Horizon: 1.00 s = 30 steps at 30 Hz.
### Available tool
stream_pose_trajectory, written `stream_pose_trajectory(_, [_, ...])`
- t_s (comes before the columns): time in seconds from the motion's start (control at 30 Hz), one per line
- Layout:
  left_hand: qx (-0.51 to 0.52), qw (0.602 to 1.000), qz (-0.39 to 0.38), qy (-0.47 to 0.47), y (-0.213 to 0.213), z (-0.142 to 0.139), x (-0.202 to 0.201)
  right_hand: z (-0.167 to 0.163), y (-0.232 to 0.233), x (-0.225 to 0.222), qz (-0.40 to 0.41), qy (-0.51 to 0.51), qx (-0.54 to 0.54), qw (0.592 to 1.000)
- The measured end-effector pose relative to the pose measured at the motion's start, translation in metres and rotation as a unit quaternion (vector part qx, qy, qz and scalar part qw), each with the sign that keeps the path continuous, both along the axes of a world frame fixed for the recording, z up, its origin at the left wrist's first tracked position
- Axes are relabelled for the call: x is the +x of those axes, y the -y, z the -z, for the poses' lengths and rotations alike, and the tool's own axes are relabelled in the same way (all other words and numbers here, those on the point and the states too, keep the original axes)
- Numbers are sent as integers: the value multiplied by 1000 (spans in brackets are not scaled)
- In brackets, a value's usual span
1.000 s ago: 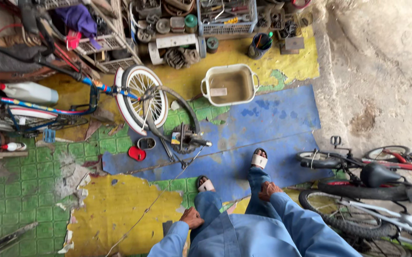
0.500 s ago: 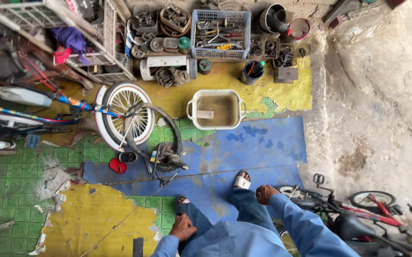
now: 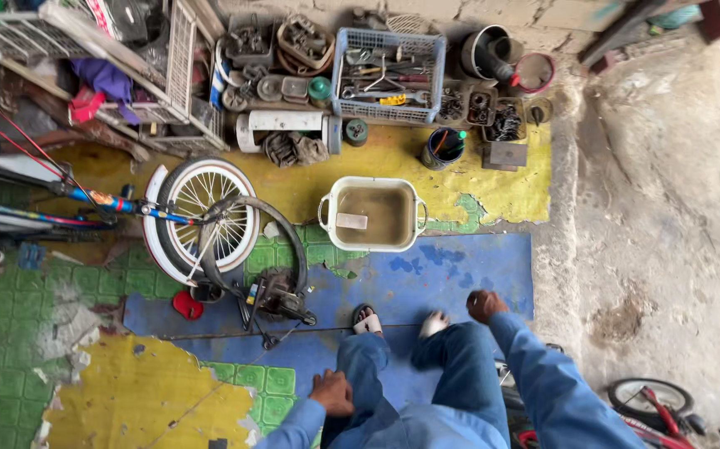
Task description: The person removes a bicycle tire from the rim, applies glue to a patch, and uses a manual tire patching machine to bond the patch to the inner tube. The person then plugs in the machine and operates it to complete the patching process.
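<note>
Head view: basin (image 3: 372, 214) beyond hands.

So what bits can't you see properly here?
Head view:
- Right hand: blurred, so its fingers can't be told apart.
- Red small bicycle: cut off by the bottom edge.
- Tools in the blue plastic basket: too small and tangled.
- Bottom of the cream square basin: hidden by murky water.

- cream basin (image 3: 372, 214) of murky water on the yellow mat
- blue basket (image 3: 389, 75) of tools by the wall
- white-rimmed wheel (image 3: 202, 220) beside a loose black tyre (image 3: 281, 241)
</note>
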<state>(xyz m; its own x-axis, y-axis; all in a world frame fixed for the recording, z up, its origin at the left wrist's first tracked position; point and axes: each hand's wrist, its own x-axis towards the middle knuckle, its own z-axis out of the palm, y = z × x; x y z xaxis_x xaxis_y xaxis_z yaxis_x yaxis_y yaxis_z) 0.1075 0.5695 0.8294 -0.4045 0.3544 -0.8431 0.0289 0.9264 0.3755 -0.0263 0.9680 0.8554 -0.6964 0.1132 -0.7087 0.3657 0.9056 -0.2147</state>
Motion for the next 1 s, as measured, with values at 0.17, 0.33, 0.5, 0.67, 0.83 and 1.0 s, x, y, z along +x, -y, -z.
stream_pose_trajectory(0.17, [74, 960, -238, -130, -21, 54, -70, 52, -40, -97, 17, -39, -1, 999])
stream_pose_trajectory(0.33, [98, 901, -389, -165, -67, 134, -138, 130, -90, -205, -15, -96, 0, 995])
stream_pose_trajectory(0.5, [131, 855, -393, -312, -128, 220, -198, 234, -139, -318, -63, -203, -15, 977])
stream_pose_trajectory(0.67, [98, 823, -486, -276, -172, 310, -248, 344, -162, -425, -153, -212, 21, 965])
stream_pose_trajectory(0.83, [110, 808, -472, -334, -186, 393, -269, 431, -155, -510, -282, -233, 80, 927])
stream_pose_trajectory(1.0, [70, 825, -499, -256, -184, 469, -295, 493, -132, -572, -350, -319, 147, 868])
